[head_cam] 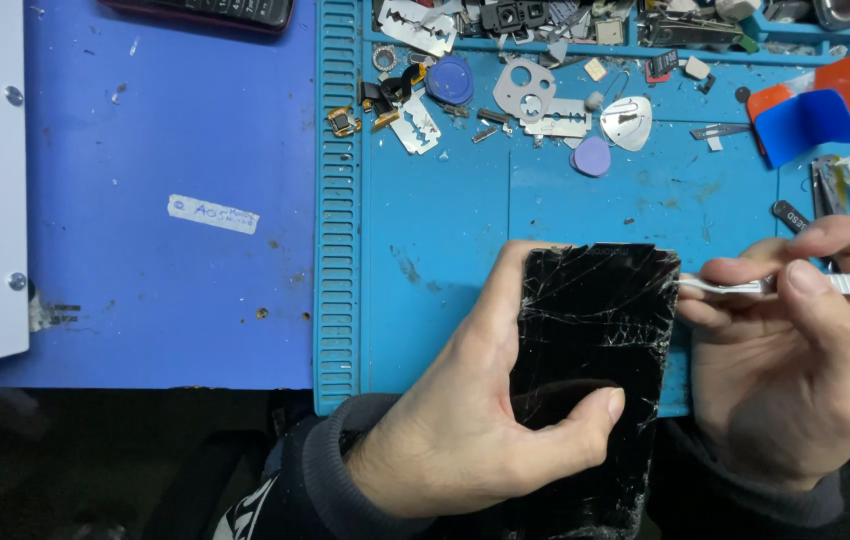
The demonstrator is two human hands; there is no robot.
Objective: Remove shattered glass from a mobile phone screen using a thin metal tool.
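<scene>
A black phone (595, 320) with a badly cracked glass face lies over the front edge of the teal work mat (445, 240). My left hand (465, 420) grips it from the left, thumb pressed across the lower glass and fingers along its left side. My right hand (795, 370) pinches a pair of silver tweezers (745, 286). The tweezer tip touches the phone's upper right edge.
Razor blades (415, 125), a metal pick (629, 122), purple discs (592, 157), small screws and metal parts litter the mat's far side. Orange and blue plastic pry tools (805, 120) lie at the far right. A blue table (145, 200) with a white label (213, 213) spreads left.
</scene>
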